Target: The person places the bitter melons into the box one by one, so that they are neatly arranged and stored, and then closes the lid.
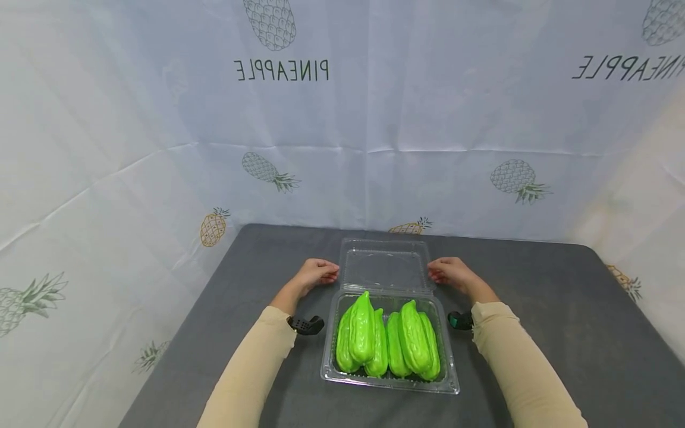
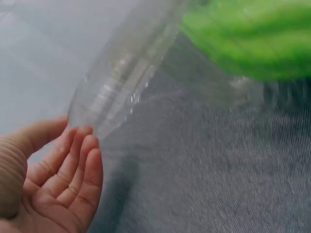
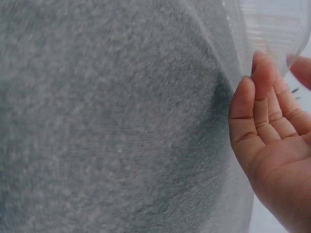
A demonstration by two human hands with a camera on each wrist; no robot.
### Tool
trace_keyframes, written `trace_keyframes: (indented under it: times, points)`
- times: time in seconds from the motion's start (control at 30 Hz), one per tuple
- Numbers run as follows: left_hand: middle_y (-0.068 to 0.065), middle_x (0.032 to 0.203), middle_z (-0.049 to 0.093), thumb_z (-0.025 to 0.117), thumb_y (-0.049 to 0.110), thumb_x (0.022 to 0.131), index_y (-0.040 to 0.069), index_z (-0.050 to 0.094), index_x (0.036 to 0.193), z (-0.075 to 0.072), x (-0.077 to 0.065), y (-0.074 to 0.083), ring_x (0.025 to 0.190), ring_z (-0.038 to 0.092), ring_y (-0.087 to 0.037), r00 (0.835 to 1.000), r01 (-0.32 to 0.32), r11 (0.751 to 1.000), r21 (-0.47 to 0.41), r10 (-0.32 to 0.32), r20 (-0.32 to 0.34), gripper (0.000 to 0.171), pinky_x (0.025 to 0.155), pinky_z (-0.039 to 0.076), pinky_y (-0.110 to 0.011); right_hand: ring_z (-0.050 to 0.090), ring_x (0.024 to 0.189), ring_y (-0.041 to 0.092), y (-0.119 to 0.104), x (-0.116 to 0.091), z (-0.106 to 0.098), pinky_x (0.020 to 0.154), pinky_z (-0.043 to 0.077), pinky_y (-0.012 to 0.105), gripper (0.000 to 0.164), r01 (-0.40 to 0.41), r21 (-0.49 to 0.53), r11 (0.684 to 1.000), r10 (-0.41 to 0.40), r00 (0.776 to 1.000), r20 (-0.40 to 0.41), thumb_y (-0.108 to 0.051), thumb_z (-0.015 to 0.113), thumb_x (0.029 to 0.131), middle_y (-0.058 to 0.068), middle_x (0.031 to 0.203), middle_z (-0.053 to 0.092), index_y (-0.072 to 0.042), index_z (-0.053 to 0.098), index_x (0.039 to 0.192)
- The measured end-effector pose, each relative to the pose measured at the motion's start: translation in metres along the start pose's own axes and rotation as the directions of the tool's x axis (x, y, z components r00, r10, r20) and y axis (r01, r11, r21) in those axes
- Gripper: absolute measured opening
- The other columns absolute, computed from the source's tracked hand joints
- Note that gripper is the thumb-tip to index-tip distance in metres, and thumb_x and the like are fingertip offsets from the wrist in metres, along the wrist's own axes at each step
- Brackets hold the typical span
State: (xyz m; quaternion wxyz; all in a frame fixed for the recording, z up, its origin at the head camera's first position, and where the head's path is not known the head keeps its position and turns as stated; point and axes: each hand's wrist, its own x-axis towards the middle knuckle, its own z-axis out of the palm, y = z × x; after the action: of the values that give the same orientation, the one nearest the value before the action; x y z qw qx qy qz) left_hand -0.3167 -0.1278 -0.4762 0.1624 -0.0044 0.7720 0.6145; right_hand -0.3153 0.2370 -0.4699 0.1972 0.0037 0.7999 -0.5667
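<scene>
A clear plastic clamshell box (image 1: 393,384) sits on the table with its lid (image 1: 384,267) folded back, away from the person. Several bright green, ridged vegetables (image 1: 362,333), similar to bitter melons, lie in two groups in the base. My left hand (image 1: 317,274) pinches the lid's left edge. On the opposite side my right hand (image 1: 452,272) pinches the right edge. Close up in the left wrist view, thumb and fingertips meet at a corner of the clear lid (image 2: 121,77). The right wrist view has the lid (image 3: 274,29) between thumb and fingers.
The box stands on a dark grey table (image 1: 540,309). Behind and beside the table hangs a white curtain (image 1: 374,107) printed with pineapples. Each forearm wears a black wrist device (image 1: 306,325) below a beige sleeve (image 1: 251,362).
</scene>
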Motion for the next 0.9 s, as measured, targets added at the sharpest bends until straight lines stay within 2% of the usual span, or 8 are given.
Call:
trace_keyframes:
  times: [0.17,0.3,0.5,0.57,0.67,0.8,0.87,0.9]
  points:
    - [-0.005,0.082,0.069,0.062,0.01,0.089,-0.006,0.066,0.102,0.002,-0.001,0.012,0.069,0.064,-0.007,0.999,-0.024,0.999,0.026,0.025,-0.027,0.021,0.073,0.057,-0.03,0.055,0.071,0.006,-0.008,-0.002,-0.001,0.071,0.051,0.025,0.031,0.034,-0.014,0.999,-0.034,0.999,-0.033,-0.014,0.045,0.099,-0.004,0.079,0.059,0.011,0.051,0.115]
    - [-0.008,0.08,0.069,0.062,0.005,0.087,-0.01,0.065,0.097,0.001,-0.005,0.022,0.068,0.063,-0.009,0.989,-0.134,0.988,0.076,0.138,-0.056,0.018,0.076,0.056,-0.038,0.057,0.074,0.007,-0.024,-0.013,-0.001,0.073,0.052,0.028,0.028,0.13,-0.067,0.989,-0.137,0.984,-0.118,-0.014,0.048,0.098,0.0,0.083,0.061,0.01,0.052,0.111]
    - [-0.011,0.084,0.067,0.066,0.011,0.086,0.0,0.067,0.09,-0.006,-0.027,0.036,0.073,0.062,-0.015,0.937,-0.317,0.886,0.337,0.349,-0.035,0.011,0.071,0.054,-0.037,0.059,0.08,0.006,-0.042,-0.048,0.002,0.074,0.053,0.032,0.025,0.321,-0.293,0.901,-0.389,0.896,-0.214,-0.017,0.056,0.094,0.019,0.1,0.063,0.005,0.058,0.106]
    - [-0.009,0.086,0.068,0.065,0.014,0.087,0.004,0.067,0.09,-0.008,-0.038,0.038,0.075,0.062,-0.014,0.916,-0.366,0.828,0.424,0.402,0.004,0.01,0.069,0.053,-0.03,0.057,0.078,0.001,-0.041,-0.061,0.005,0.071,0.052,0.029,0.02,0.389,-0.391,0.834,-0.496,0.839,-0.224,-0.016,0.06,0.092,0.017,0.097,0.064,0.001,0.061,0.102]
    - [-0.006,0.085,0.067,0.065,0.015,0.088,0.007,0.066,0.09,-0.01,-0.055,0.038,0.075,0.062,-0.012,0.875,-0.443,0.728,0.522,0.477,0.078,0.008,0.067,0.052,-0.024,0.055,0.076,-0.002,-0.034,-0.079,0.012,0.068,0.05,0.024,0.009,0.485,-0.547,0.682,-0.675,0.706,-0.215,-0.006,0.067,0.085,0.009,0.089,0.065,-0.005,0.065,0.093]
    - [-0.005,0.084,0.067,0.066,0.01,0.086,0.006,0.066,0.088,-0.01,-0.076,0.034,0.075,0.063,-0.014,0.788,-0.561,0.572,0.598,0.591,0.173,0.004,0.067,0.054,-0.026,0.057,0.077,0.004,-0.019,-0.097,0.021,0.071,0.047,0.013,0.027,0.582,-0.67,0.46,-0.858,0.486,-0.167,0.01,0.076,0.066,0.002,0.083,0.064,-0.007,0.066,0.084]
    - [-0.005,0.084,0.067,0.067,0.005,0.084,0.004,0.066,0.087,-0.008,-0.083,0.031,0.076,0.064,-0.016,0.744,-0.608,0.512,0.606,0.634,0.21,0.003,0.068,0.055,-0.029,0.058,0.079,0.005,-0.011,-0.105,0.024,0.07,0.045,0.011,0.033,0.603,-0.699,0.385,-0.901,0.411,-0.142,0.015,0.077,0.059,0.004,0.084,0.063,-0.006,0.067,0.082]
    - [-0.005,0.085,0.067,0.067,0.004,0.084,0.004,0.066,0.087,-0.007,-0.086,0.03,0.077,0.065,-0.016,0.732,-0.622,0.494,0.608,0.643,0.226,0.003,0.069,0.055,-0.03,0.057,0.081,0.005,-0.007,-0.109,0.025,0.07,0.045,0.01,0.023,0.606,-0.709,0.361,-0.912,0.387,-0.134,0.008,0.077,0.066,0.006,0.085,0.064,-0.004,0.067,0.082]
